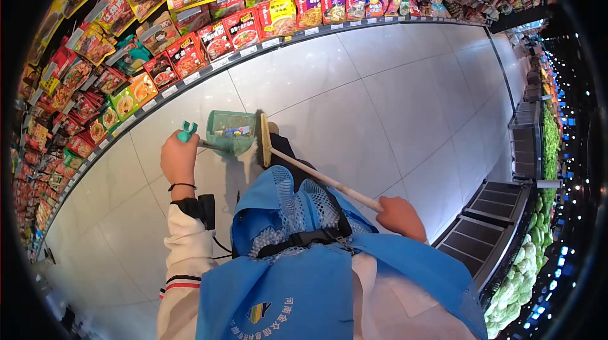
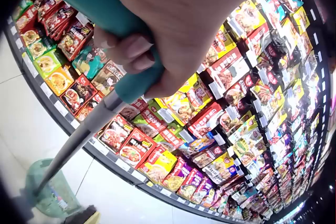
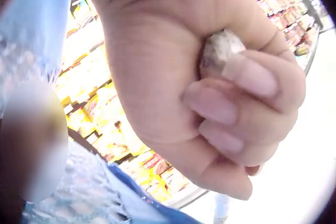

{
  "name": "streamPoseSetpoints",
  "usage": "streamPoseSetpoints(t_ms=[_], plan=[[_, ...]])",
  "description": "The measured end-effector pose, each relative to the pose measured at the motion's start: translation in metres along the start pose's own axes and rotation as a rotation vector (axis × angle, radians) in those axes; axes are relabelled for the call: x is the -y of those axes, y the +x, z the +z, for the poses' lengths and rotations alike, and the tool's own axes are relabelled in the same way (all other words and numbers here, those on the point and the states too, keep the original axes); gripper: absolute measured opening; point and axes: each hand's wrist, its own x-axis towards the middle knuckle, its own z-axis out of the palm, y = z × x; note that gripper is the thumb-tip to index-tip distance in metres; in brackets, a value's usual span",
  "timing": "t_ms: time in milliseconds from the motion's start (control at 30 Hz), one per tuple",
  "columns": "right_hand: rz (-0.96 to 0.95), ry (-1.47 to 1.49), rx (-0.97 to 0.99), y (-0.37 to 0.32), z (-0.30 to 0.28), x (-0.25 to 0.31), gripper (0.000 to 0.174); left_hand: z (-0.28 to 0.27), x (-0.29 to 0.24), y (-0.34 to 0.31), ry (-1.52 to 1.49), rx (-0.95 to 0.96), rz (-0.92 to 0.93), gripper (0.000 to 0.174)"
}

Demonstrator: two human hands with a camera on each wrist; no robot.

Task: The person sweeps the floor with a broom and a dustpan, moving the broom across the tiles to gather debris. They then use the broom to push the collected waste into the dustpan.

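My left hand (image 1: 179,161) grips the teal handle (image 2: 137,29) of a long-handled dustpan, its fingers curled round the grip. The green translucent dustpan (image 1: 218,121) is down on the floor and holds a few small bits of colourful litter (image 1: 237,131). My right hand (image 1: 403,218) is wrapped round the pale wooden stick (image 1: 329,181) of a broom; in the right wrist view the stick's end (image 3: 223,45) pokes out of the fist. The broom's head (image 1: 262,140), with dark bristles and a yellowish back, stands right at the dustpan's open edge.
A curved shelf (image 1: 247,51) full of colourful food packets runs along the left and far side. Grey tiled floor (image 1: 405,80) lies beyond the broom. On the right stand dark crates (image 1: 487,219) and vegetables (image 1: 525,264). A blue vest (image 1: 285,289) covers my front.
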Motion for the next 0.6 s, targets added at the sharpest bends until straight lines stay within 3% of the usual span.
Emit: streamPoseSetpoints(t_ms=[367,600], plan=[[0.178,0.24,-0.283,-0.023,0.018,-0.061,0.015,0.001,0.008,0.006,-0.028,0.001,0.059,0.034],[0.305,0.148,-0.425,-0.014,0.019,-0.063,0.012,-0.002,0.007,0.008,-0.067,-0.012,0.09,0.03]])
